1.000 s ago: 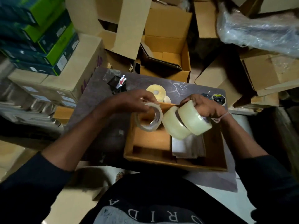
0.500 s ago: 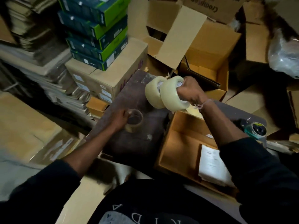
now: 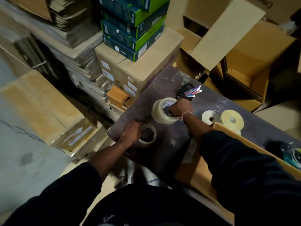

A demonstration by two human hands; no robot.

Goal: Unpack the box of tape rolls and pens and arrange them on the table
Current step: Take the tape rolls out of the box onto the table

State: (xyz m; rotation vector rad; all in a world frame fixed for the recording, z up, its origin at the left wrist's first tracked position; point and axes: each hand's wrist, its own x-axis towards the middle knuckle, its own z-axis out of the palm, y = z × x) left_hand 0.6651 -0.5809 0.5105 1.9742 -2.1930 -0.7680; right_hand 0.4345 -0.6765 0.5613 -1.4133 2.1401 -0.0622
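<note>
Cardboard cartons crowd the storeroom around us, with green and dark blue product boxes (image 3: 135, 28) stacked on a sealed carton (image 3: 138, 69) at the far left and bundles of flattened cardboard (image 3: 78, 51) beyond them. We lean over a dark, scuffed bench (image 3: 171, 154) in the middle of it all.

Our left hand (image 3: 132, 132) is curled around the near side of a thin clear tape roll (image 3: 147, 134) that lies flat on the bench near its left edge. Our right hand (image 3: 179, 109) has its fingers tucked into the core of a pair of thick clear tape rolls (image 3: 160, 112), stacked one on the other and sitting on the bench just beyond the thin roll; the hand grips them from the inside. A string band (image 3: 186, 114) circles that wrist.

Farther along the bench lies a bundle of pens (image 3: 193, 92) with white and red ends, next to a dark object we cannot make out. To the right sit a white tape roll (image 3: 209, 117) and a yellowish tape roll (image 3: 232, 119), close together, just beyond the rim of the open cardboard box (image 3: 244, 141) that rests on the bench under our right sleeve. What remains inside the box is hidden by the arm. At the right edge a green and black object (image 3: 293, 155) is too blurred to name.
</note>
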